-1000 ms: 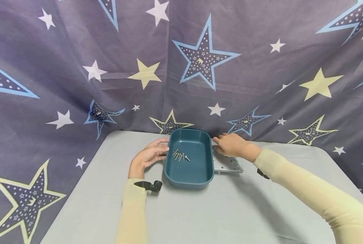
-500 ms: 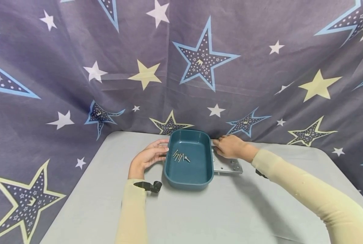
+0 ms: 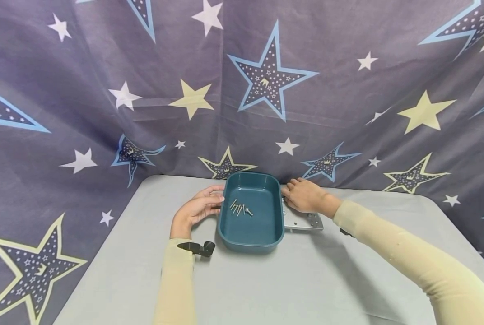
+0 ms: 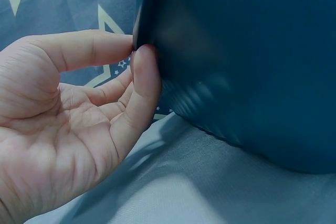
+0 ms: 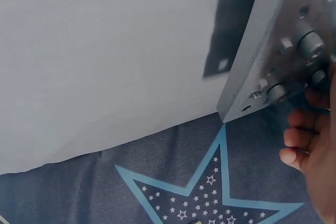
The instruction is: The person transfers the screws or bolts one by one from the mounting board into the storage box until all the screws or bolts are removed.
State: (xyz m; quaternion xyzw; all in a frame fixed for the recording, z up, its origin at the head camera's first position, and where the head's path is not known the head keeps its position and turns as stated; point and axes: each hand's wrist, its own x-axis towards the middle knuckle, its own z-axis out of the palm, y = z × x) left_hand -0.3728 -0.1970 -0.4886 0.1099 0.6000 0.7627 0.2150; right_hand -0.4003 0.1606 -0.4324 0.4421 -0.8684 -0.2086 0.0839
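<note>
In the head view, a deep teal tray (image 3: pixel 266 234) stands on the cloth-covered table with several slim screws (image 3: pixel 238 207) and one thicker bolt (image 3: pixel 248 211) inside. My left hand (image 3: pixel 197 208) pinches its left rim; the left wrist view shows thumb and finger (image 4: pixel 144 74) meeting at the edge. Right of the tray lies a metal plate (image 3: pixel 300 220) with holes. My right hand (image 3: pixel 307 195) is over its far part, fingers bent toward the tray side. In the right wrist view, bolts (image 5: pixel 311 44) stick out of the plate beside the fingertips (image 5: pixel 290 156); the thumb is hidden.
A grey-white cloth (image 3: pixel 242 289) covers the table. Close behind it hangs a dark star-patterned curtain (image 3: pixel 331 117), near both hands. Black camera mounts (image 3: pixel 201 249) sit on the wrists.
My right hand has shifted slightly left over the plate, and its fingers have changed pose a little. The left hand, tray and screws keep their places.
</note>
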